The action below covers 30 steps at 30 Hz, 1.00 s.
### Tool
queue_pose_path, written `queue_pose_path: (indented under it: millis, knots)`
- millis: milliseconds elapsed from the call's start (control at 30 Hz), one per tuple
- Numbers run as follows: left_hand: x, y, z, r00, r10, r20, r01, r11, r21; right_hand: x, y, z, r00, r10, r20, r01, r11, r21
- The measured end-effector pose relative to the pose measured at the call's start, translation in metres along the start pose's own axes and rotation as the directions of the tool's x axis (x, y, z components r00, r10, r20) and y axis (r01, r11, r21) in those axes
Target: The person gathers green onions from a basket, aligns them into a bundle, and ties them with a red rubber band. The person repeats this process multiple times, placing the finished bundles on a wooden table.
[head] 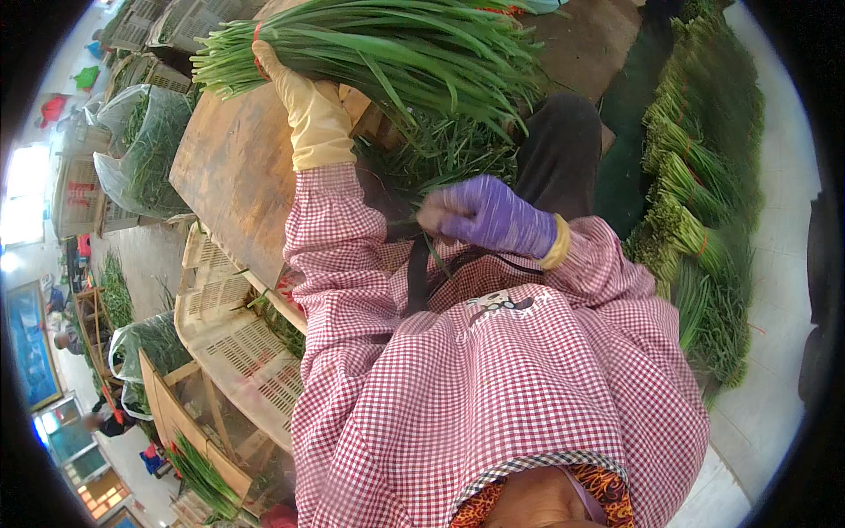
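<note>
My left hand [310, 115], in a yellow rubber glove, grips a large bunch of long flat green leaves, apparently garlic chives [396, 56], near its pale stem end. A red band [257, 49] circles the stems beside my fingers. The bunch lies sideways above a worn wooden board [231, 158], with its leaf tips to the right. My right hand [492, 214], in a purple knit glove over a yellow one, is curled in front of my chest, apart from the bunch. Its fingertips are blurred, and thin green blades show beside them; whether it holds them I cannot tell.
Loose leaves [455, 148] lie heaped beyond my right hand, beside my dark-trousered knee [561, 152]. Banded bunches [686, 191] line the floor at right. At left are a plastic crate [231, 343], a leaf-filled clear bag [155, 148] and a wooden stand [191, 422]. Other people are far left.
</note>
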<state>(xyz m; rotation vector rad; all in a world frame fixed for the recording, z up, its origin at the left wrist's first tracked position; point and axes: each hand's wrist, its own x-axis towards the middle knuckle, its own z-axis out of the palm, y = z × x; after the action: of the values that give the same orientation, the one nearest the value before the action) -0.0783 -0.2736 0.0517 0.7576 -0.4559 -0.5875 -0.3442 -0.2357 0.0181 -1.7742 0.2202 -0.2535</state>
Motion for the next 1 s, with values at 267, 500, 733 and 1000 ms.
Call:
queue_pose_path:
  millis: [267,500,733,1000]
  knots:
    - [0.005,-0.003,-0.011,1.0,0.0,0.011,0.001,0.997,-0.076,-0.02,0.008,-0.029,0.953,0.22,-0.21,-0.21,0.975,0.071]
    - [0.008,-0.014,-0.012,0.998,-0.046,0.032,0.051,0.98,-0.193,0.065,-0.015,-0.041,0.994,0.077,-0.073,-0.023,0.829,0.559]
    - [0.004,-0.011,-0.004,1.0,-0.005,-0.009,0.004,0.994,-0.106,0.073,-0.025,-0.02,0.959,-0.144,-0.244,0.261,0.784,0.563]
    - [0.013,0.013,-0.009,0.986,-0.144,-0.087,0.135,0.986,-0.093,-0.012,0.042,-0.006,0.998,-0.066,-0.006,0.047,0.774,-0.632]
